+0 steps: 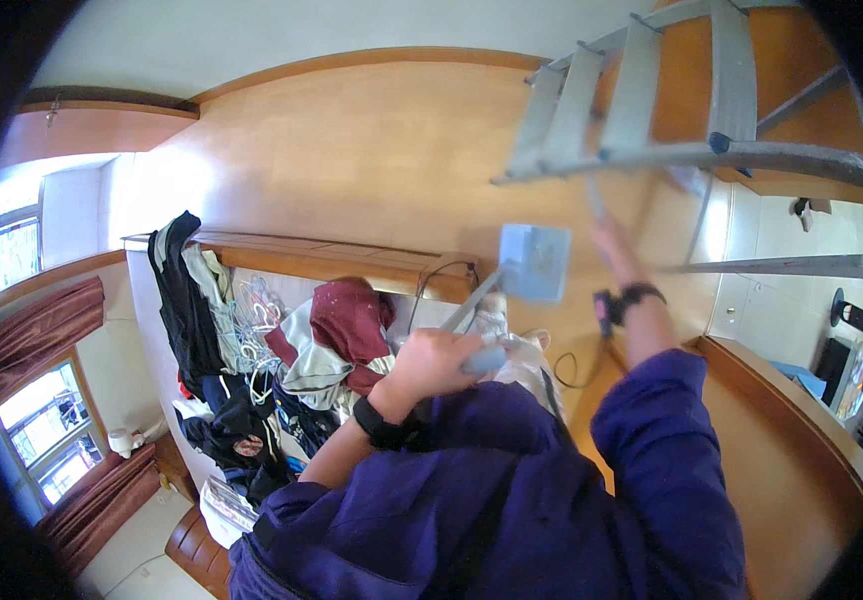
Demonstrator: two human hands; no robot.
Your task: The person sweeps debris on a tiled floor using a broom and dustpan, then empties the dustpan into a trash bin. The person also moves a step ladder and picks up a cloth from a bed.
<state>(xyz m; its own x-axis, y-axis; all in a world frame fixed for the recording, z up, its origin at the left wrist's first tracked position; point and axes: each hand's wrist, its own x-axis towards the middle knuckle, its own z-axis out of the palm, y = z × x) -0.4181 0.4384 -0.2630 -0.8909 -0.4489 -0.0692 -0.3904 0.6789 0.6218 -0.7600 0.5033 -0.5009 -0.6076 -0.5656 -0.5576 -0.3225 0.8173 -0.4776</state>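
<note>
My left hand (431, 360), with a black band on its wrist, is closed around a grey handle (482, 360). A shaft (472, 300) runs from it to a light-blue, square dustpan-like head (535, 262) over the brown floor. My right hand (611, 240) is blurred and reaches forward beside the ladder. Its fingers are closed on a thin grey rod (595, 196), whose far end I cannot make out. A dark object with a pinkish part (605, 311) shows beside the right wrist.
An aluminium stepladder (630, 90) stands at the upper right. On the left, clothes (349, 322) and wire hangers (255, 315) are heaped beside a wooden ledge (341, 259). A dark cable (566, 375) loops near a whitish plastic bag (525, 360). A desk with electronics (851, 382) is at far right.
</note>
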